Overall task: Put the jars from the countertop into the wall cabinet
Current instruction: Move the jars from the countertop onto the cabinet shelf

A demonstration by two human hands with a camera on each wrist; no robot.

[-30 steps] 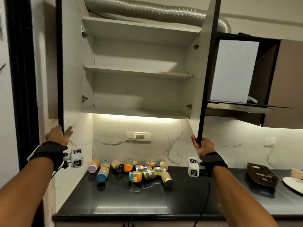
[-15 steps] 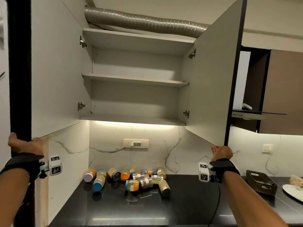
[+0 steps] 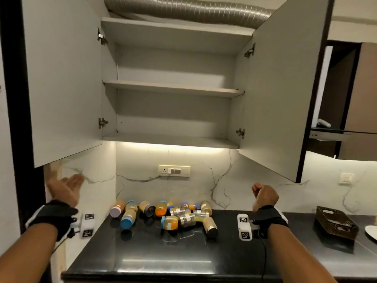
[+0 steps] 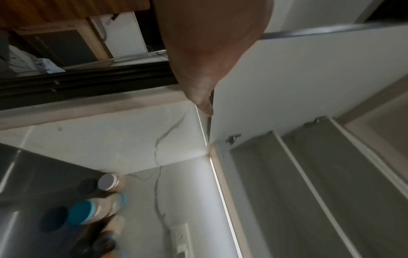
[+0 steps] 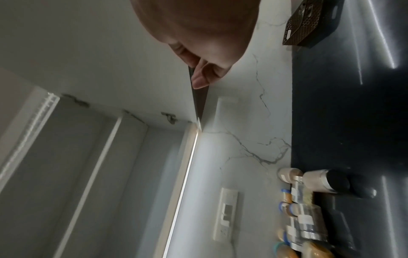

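Jars (image 3: pixel 163 214) on countertop (image 3: pixel 183 252) below cabinet (image 3: pixel 173 88)

My black countertop (image 3: pixel 183 252) carries a cluster of jars (image 3: pixel 163 213) lying on their sides against the marble wall, directly below the wall socket (image 3: pixel 174 170). Well to the right of that socket sits a dark woven basket (image 3: pixel 334 221), and beyond it a white plate (image 3: pixel 371 231) at the edge.
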